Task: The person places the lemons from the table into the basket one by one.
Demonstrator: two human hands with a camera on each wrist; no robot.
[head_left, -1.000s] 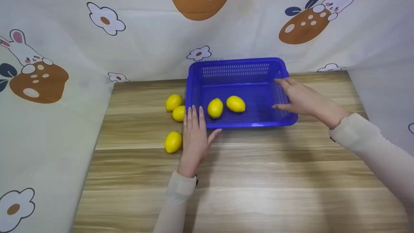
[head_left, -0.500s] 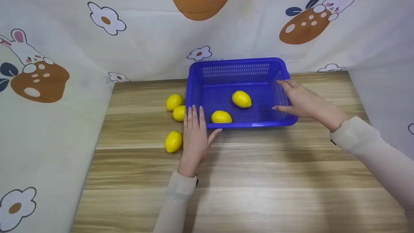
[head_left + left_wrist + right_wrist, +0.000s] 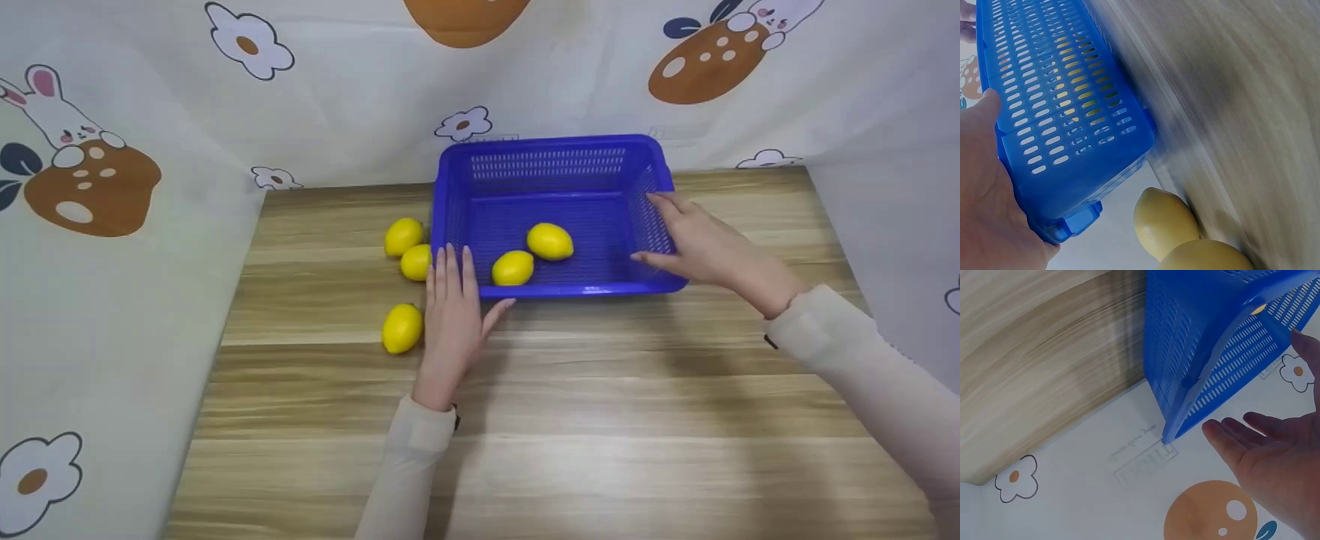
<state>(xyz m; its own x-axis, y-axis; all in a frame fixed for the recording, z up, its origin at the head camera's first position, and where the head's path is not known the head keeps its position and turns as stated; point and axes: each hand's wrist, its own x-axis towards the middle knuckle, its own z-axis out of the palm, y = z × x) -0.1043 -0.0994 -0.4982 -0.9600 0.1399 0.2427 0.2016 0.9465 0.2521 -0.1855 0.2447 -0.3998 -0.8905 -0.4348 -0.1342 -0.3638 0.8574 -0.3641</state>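
Observation:
A blue plastic basket [image 3: 555,290] with slotted walls stands on the wooden table. Two lemons [image 3: 513,268] [image 3: 550,241] lie inside it, near the front wall. My left hand [image 3: 452,319] rests on the basket's front left corner, fingers straight and thumb spread along the front rim. In the left wrist view the left hand [image 3: 988,197] lies against the basket rim. At the right rim hovers my right hand [image 3: 709,241], fingers and thumb spread, holding nothing. The right wrist view shows that hand [image 3: 1275,455] beside the rim, with a small gap at the fingertips.
Left of the basket on the table [image 3: 570,420] lie three loose lemons: one at the back [image 3: 404,237], one against the basket [image 3: 416,262], one beside the left hand [image 3: 403,328]. A printed cloth [image 3: 360,97] rises behind the basket.
Both lemons in the basket have rolled about; the left one ends nearer the front wall. My right hand has shifted slightly toward the front along the right rim. My left hand has stayed put.

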